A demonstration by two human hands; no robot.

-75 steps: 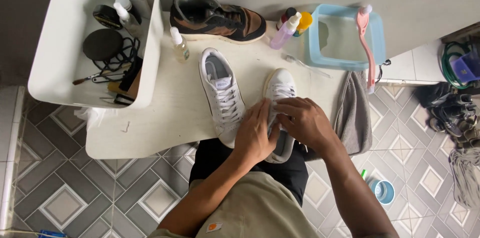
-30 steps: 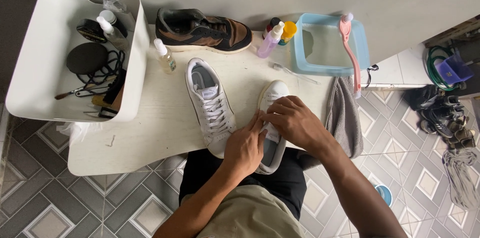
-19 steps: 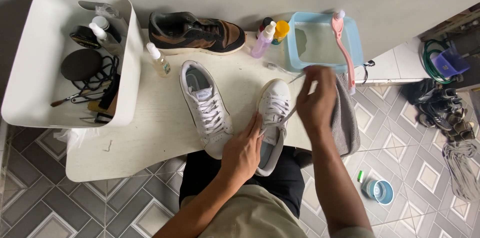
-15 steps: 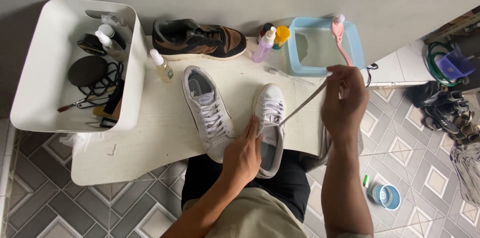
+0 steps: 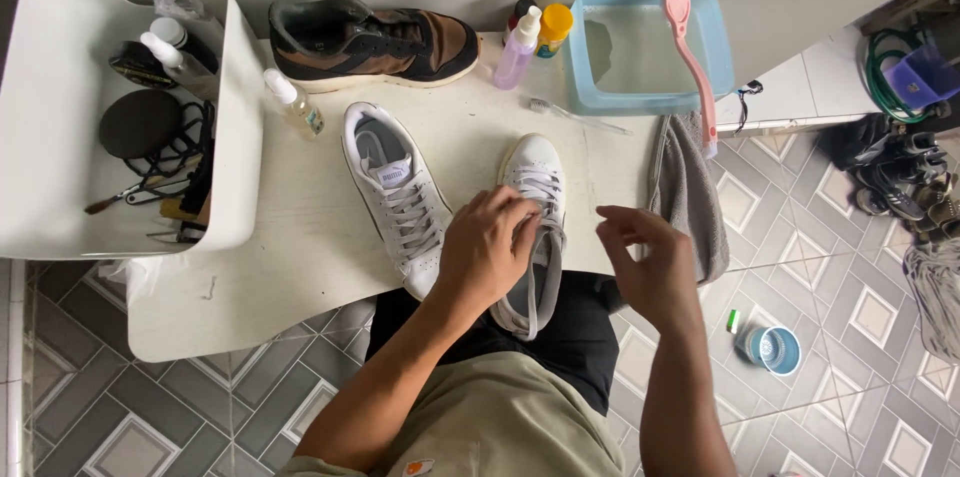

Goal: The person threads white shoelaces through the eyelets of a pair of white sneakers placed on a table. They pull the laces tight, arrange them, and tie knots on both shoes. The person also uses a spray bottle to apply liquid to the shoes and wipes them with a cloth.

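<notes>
A white table (image 5: 300, 237) fills the middle of the view, and the person sits at its near edge with both arms reaching over it. At its left end stands a big white bin (image 5: 60, 137) holding bottles, cords and small tools. At the back right sits a pale blue basin (image 5: 590, 77) of water with a pink brush (image 5: 690, 47) laid across its rim, and a grey towel (image 5: 695, 197) hangs off the table's right edge. A brown and black sneaker (image 5: 375, 42) lies on its side along the back, with a small spray bottle (image 5: 295, 105) to its left and a pink one (image 5: 517, 49) to its right. Two white shoes lie toe-away in front of the person: the left shoe (image 5: 395, 197) sits laced and untouched, while the right shoe (image 5: 535, 227) overhangs the near edge above the lap. The left hand (image 5: 490, 252) lies on top of the right shoe, fingers curled down onto its laces and tongue, pressing it in place. The right hand (image 5: 650, 262) hovers just to the right of that shoe, clear of it, fingers loosely bent and thumb near the fingertips; whether it pinches a lace end cannot be told. A toothbrush (image 5: 575, 115) lies by the basin.
</notes>
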